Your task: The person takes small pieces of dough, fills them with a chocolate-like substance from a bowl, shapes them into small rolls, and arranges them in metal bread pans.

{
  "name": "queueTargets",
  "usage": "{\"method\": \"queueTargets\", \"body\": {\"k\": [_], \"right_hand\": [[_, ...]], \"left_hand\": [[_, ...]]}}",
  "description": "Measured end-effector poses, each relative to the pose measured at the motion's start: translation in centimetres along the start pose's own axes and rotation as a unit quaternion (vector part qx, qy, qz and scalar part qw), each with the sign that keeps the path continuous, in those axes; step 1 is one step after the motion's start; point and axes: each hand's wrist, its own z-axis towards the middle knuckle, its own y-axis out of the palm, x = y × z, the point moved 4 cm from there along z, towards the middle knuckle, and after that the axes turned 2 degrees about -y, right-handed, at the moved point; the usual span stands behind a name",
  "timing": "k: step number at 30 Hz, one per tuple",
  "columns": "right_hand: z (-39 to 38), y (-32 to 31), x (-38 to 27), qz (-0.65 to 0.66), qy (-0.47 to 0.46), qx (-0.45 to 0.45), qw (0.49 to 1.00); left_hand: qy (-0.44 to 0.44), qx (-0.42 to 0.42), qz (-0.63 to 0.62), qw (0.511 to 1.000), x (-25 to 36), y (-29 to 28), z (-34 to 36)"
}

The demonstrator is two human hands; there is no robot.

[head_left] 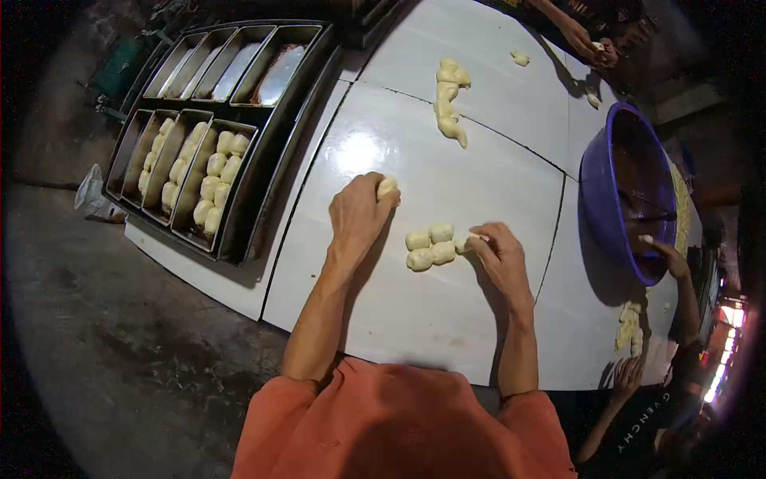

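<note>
On the white tiled table, my left hand [361, 209] is closed around a pale dough piece [388, 188], left of and above a small group of smooth dough balls [431, 254]. My right hand [499, 254] has its fingers curled over another dough piece [465, 243] at the right side of that group, touching or very close to it. Beyond my hands lies a long, irregular strip of dough [445, 104], with a small scrap [519, 58] to its right.
Metal loaf tins [194, 182], some holding dough balls, stand at left. A purple tub [594, 191] stands at right. A co-worker's hands [598, 49] hold dough at top right; another worker's hands [669, 255] are by the tub and lower dough pieces [629, 327].
</note>
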Motion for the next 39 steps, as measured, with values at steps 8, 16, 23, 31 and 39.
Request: {"method": "queueTargets", "body": {"k": [8,16,23,31,39], "right_hand": [[-0.4,2.2,-5.1,0.188,-0.001,0.015,0.982],[-0.5,2.4,-4.0,0.291,0.008,-0.032,0.956],[-1.8,1.8,-6.0,0.427,0.046,0.061,0.901],[-2.4,-0.5,-5.7,0.646,0.026,0.000,0.763],[0.4,-19.1,-1.3,0.374,-0.138,0.303,0.866]], "left_hand": [[-0.004,-0.243,-0.362,0.900,2.0,1.3,-3.6],[-0.008,-0.288,-0.375,0.881,2.4,2.2,-5.0],[0.154,-0.057,-0.332,0.929,6.1,3.6,-6.0],[0.382,0.000,-0.345,0.857,9.3,9.5,-8.3],[0.224,-0.247,-0.325,0.885,9.1,8.8,-8.3]]}}
